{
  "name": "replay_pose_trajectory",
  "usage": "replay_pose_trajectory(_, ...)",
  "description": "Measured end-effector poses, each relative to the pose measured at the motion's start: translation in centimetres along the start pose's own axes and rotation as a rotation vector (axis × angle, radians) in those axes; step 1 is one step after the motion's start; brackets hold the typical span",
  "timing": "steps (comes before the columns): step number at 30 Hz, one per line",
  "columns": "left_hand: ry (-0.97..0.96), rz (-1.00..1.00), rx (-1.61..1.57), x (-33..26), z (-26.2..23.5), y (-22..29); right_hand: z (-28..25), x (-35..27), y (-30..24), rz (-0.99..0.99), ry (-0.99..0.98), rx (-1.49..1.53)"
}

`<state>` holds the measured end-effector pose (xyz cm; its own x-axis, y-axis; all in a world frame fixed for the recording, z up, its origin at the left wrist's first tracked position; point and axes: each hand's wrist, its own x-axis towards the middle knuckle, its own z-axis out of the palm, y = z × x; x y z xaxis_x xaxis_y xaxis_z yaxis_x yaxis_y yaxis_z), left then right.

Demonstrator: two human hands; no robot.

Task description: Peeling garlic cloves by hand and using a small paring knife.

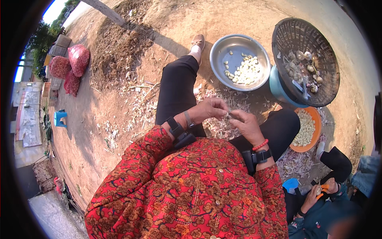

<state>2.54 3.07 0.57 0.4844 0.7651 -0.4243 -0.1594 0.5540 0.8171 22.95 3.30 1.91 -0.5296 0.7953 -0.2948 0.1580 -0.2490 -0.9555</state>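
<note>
My left hand (212, 109) and my right hand (246, 124) meet over my lap, fingertips almost touching. My left fingers are closed on a small pale garlic clove (227, 114). Beside it, my right thumb and fingers are pinched together; what they hold, if anything, is too small to make out. Ahead of my hands stands a metal basin (219, 55) with peeled garlic cloves (247, 71) in it. To its right, a dark woven basket (284, 40), tilted on a teal tub (275, 85), contains garlic bulbs (294, 65).
An orange basin (317, 121) of cloves sits by my right knee. Papery garlic skins (223, 127) litter the ground. At lower right a co-worker's hands (310, 199) hold an orange-handled tool (319, 192). A blue stool (60, 118) and red mesh sacks (78, 59) are on the left.
</note>
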Motion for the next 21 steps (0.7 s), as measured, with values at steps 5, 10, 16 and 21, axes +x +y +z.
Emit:
replay_pose_trajectory(5, -0.009, -0.007, -0.012, -0.1, -0.1, -0.1, -0.2, 0.1, 0.2, 0.031, -0.03, 0.032)
replay_pose_trajectory(10, -0.047, -0.061, -0.151, 0.0, -0.1, -0.4, -0.1, 0.3, 0.7, 0.041, -0.009, 0.105)
replay_pose_trajectory(16, -0.057, -0.079, -0.36, 0.4, -0.5, -0.8, -0.1, 0.5, 0.4, 0.07, 0.044, 0.203)
replay_pose_trajectory(21, -0.022, -0.119, -0.374, 0.8, -0.9, -0.1, -0.3, 0.5, 1.2, 0.049, 0.163, 0.213)
